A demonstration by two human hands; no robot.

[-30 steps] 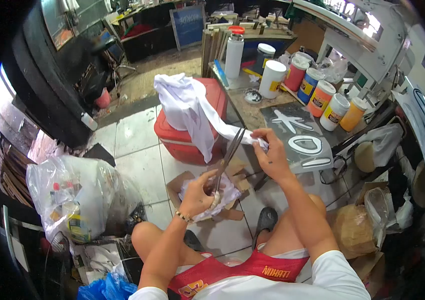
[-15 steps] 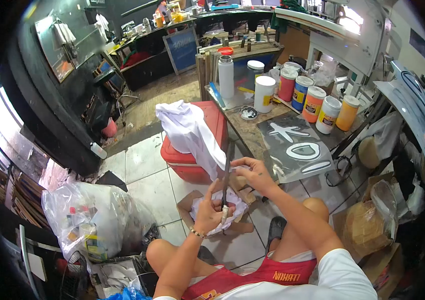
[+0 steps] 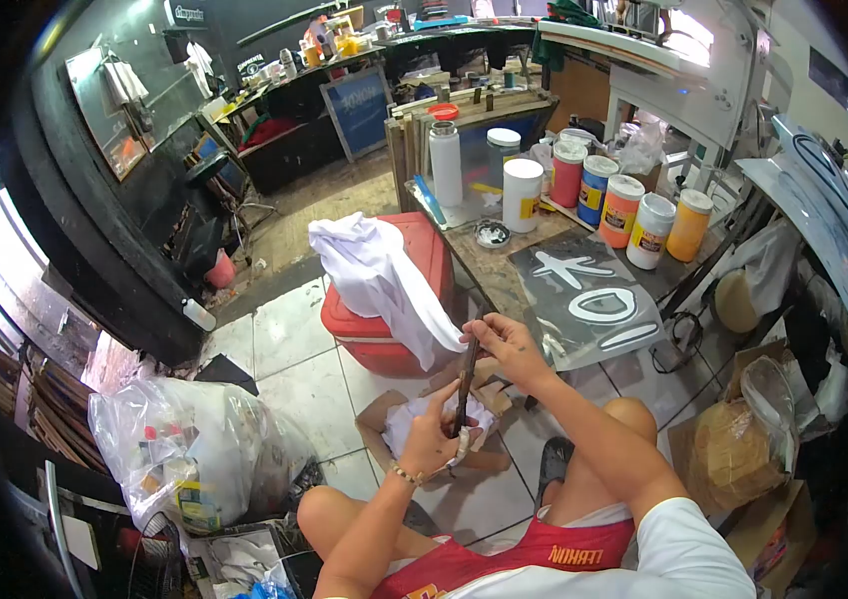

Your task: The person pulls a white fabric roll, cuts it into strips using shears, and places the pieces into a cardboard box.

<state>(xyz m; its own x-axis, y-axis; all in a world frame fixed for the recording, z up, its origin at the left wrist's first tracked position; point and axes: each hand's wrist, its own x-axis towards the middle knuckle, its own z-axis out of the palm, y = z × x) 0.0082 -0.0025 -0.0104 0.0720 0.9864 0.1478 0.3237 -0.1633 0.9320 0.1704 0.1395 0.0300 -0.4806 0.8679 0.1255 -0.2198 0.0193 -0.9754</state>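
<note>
Diagonally, the white cloth (image 3: 384, 280) slopes past the red cooler's (image 3: 427, 250) near edge to the nearer right hand (image 3: 506, 349), pinching its end; the left hand (image 3: 431, 439) grips scissors (image 3: 465, 389).

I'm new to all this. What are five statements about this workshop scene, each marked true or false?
1. The left hand holds scissors. True.
2. A white cloth lies over the red cooler. True.
3. The left wrist is bare. False: it wears a beaded bracelet.
4. The cardboard box contains white fabric. True.
5. The floor under the cooler is carpeted. False: it has pale tiles.
</note>
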